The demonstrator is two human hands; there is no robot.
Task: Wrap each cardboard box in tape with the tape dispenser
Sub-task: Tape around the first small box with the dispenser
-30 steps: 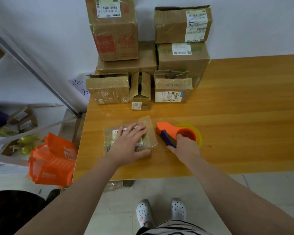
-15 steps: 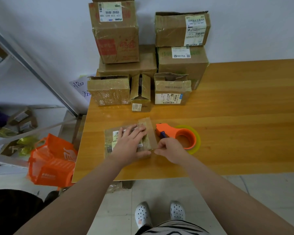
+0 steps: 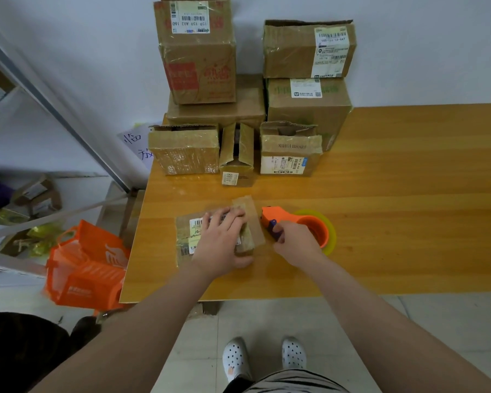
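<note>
Your right hand (image 3: 296,245) has left the box edge of half a second ago and now curls round the blue handle of the orange tape dispenser (image 3: 278,215), which lies on the wooden table (image 3: 394,208). Just left of the dispenser sits the flat cardboard box (image 3: 186,236), with your left hand (image 3: 220,246) spread flat on top, pressing it down. Behind the dispenser, against the wall, stand the stacked cardboard boxes (image 3: 306,114). Far left of it, off the table, sits an orange bag (image 3: 85,268).

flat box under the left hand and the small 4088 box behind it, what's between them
Head view: only bare wooden table between the flat box and the 4088 box.
</note>
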